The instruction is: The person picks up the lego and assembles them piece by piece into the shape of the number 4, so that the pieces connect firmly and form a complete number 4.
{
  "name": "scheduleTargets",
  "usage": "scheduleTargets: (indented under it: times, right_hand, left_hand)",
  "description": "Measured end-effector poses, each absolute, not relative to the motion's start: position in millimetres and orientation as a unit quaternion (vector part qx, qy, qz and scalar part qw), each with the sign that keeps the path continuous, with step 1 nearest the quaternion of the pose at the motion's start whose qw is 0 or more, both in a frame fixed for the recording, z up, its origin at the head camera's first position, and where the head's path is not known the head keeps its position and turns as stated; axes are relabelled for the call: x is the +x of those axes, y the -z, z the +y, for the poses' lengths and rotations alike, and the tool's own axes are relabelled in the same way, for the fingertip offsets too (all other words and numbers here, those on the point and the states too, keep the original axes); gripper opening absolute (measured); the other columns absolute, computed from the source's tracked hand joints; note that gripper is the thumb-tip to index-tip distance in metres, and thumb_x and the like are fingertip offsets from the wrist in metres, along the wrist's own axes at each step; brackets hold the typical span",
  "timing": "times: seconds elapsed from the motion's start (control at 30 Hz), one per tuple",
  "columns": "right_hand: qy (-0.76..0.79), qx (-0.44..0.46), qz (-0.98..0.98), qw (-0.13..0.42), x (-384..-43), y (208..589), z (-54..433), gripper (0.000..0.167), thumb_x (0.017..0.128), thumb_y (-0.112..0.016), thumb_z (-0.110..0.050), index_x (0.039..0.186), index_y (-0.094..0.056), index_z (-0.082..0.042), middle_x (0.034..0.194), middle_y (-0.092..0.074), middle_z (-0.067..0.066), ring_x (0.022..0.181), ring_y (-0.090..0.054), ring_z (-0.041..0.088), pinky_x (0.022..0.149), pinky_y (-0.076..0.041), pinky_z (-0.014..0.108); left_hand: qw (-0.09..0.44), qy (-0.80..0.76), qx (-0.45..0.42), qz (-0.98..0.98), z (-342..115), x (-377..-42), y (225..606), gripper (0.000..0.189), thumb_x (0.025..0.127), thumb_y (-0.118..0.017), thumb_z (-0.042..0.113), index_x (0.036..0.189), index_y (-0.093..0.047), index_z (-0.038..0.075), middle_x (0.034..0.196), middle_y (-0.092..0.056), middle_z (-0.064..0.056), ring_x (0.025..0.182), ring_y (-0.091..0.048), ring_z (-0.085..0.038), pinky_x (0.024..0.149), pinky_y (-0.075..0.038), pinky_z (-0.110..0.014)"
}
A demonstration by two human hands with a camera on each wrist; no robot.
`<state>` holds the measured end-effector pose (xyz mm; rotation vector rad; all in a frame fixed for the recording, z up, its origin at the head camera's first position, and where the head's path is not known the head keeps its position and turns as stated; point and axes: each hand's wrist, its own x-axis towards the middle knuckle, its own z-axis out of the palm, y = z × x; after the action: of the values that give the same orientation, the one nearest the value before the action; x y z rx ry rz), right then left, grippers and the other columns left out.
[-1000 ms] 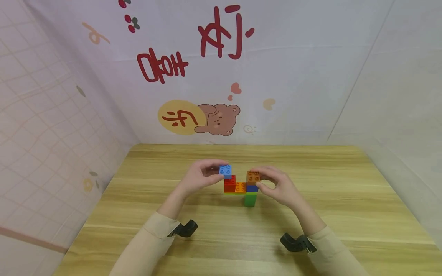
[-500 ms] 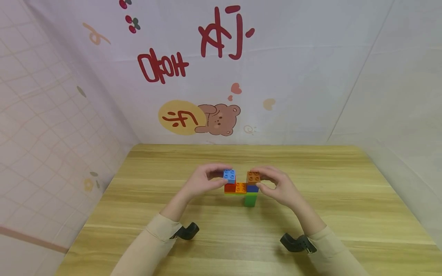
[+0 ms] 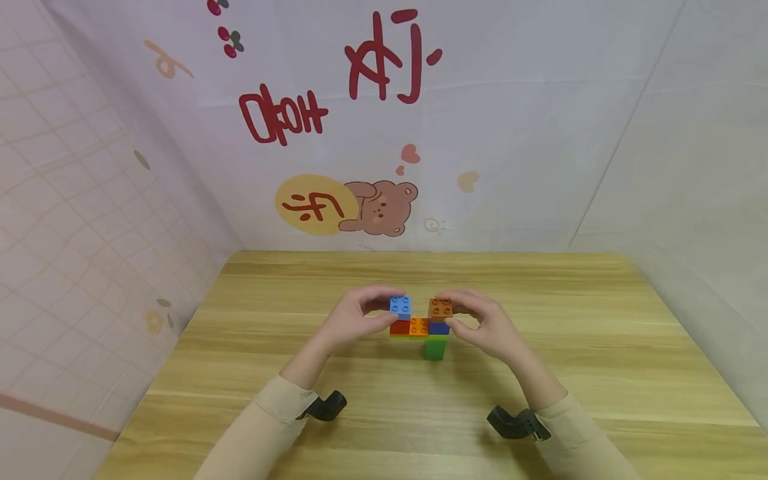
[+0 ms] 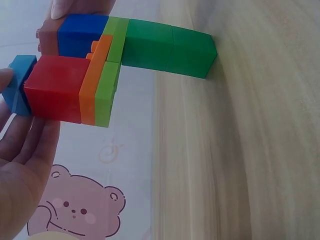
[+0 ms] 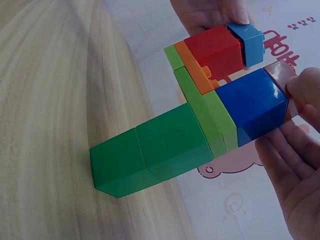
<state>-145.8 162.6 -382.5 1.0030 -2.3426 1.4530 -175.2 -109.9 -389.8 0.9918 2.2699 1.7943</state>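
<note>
My left hand [image 3: 353,319] pinches a light blue toy brick [image 3: 400,307] between thumb and fingers. That brick is over the red brick [image 4: 55,90], with a thin dark gap between the two in the right wrist view. Beneath the red one lie an orange plate [image 5: 194,67] and lime green plates [image 5: 200,112]. Fingers and thumb of my right hand [image 3: 487,325] grip the brown brick [image 3: 441,307] on top of the dark blue brick [image 5: 254,104]. Two green bricks [image 5: 150,150], stacked upright on the table, carry the whole T-like build from below.
The wood-grain table [image 3: 384,427] meets a white printed cloth wall [image 3: 528,167] at its back edge. Black wrist mounts [image 3: 329,405] stick out from both sleeves above the table.
My left hand has moved right and slightly down, taking the light blue brick from beside the red brick's top to over it. The right hand has stayed in place on the brown brick.
</note>
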Motion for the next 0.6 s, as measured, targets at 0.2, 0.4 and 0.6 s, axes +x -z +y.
scheduleTargets:
  times: [0.2,0.4,0.6]
  right_hand:
    - [-0.491,0.341,-0.795,0.104,-145.9,382.7,162.4,0.040,0.081,-0.069,0.016,0.120,-0.063,0.009,0.116,-0.064,0.020,0.098,-0.063,0.017,0.085,-0.054,0.050]
    - [-0.489,0.336,-0.798,0.104,-145.9,382.6,162.1,0.039,0.081,-0.070,0.015,0.120,-0.064,0.008,0.115,-0.064,0.020,0.097,-0.063,0.017,0.085,-0.054,0.053]
    - [-0.491,0.336,-0.797,0.102,-145.9,382.6,161.5,0.040,0.081,-0.070,0.015,0.120,-0.064,0.008,0.116,-0.064,0.020,0.098,-0.063,0.018,0.085,-0.053,0.054]
  left_hand:
    - [0.043,-0.598,0.318,0.735,-109.5,-173.3,393.1,0.037,0.088,-0.071,0.000,0.125,-0.066,0.000,0.119,-0.066,-0.012,0.104,-0.064,-0.025,0.097,-0.050,-0.043]
    - [0.042,-0.593,0.316,0.739,-110.7,-172.6,393.8,0.035,0.089,-0.071,0.001,0.124,-0.067,0.003,0.118,-0.067,-0.008,0.102,-0.064,-0.027,0.095,-0.050,-0.053]
    - [0.051,-0.582,0.308,0.751,-111.9,-171.2,390.7,0.035,0.090,-0.071,0.004,0.125,-0.067,0.006,0.119,-0.067,-0.005,0.106,-0.063,-0.028,0.093,-0.053,-0.048]
